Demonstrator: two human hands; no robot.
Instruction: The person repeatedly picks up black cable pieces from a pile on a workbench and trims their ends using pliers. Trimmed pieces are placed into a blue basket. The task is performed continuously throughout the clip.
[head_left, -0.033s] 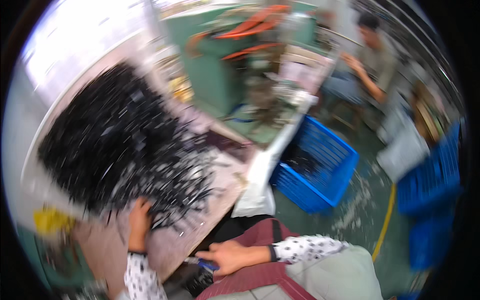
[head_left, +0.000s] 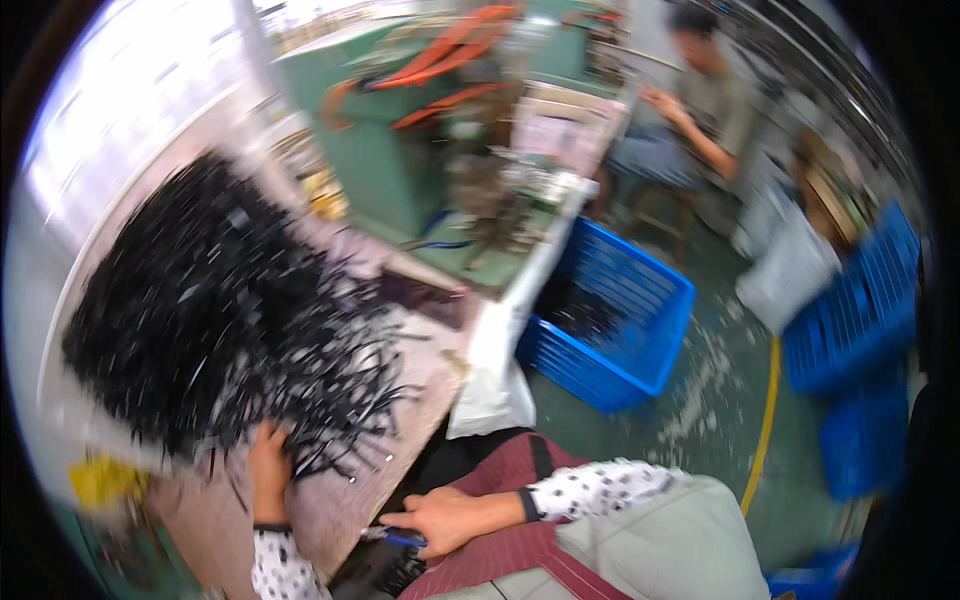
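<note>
One tabletop [head_left: 325, 515], shifted only because the view swung | heap of black strips [head_left: 190, 310] on it, no visible thinning, so handling looks unadvanced | hands posed as a moment ago: left hand [head_left: 268, 467] at heap's near edge, cannot tell if pinching; right hand [head_left: 450, 520] curled round blue-handled tool [head_left: 406, 538]

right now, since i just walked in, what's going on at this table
A person's left hand is at the near edge of a large heap of thin black strips spread over the table. Their right hand holds a blue-handled tool by the table's edge; blur hides its exact type. To the right, a blue slatted crate holds some dark pieces. Beyond it, another person sits with a hand raised.
</note>
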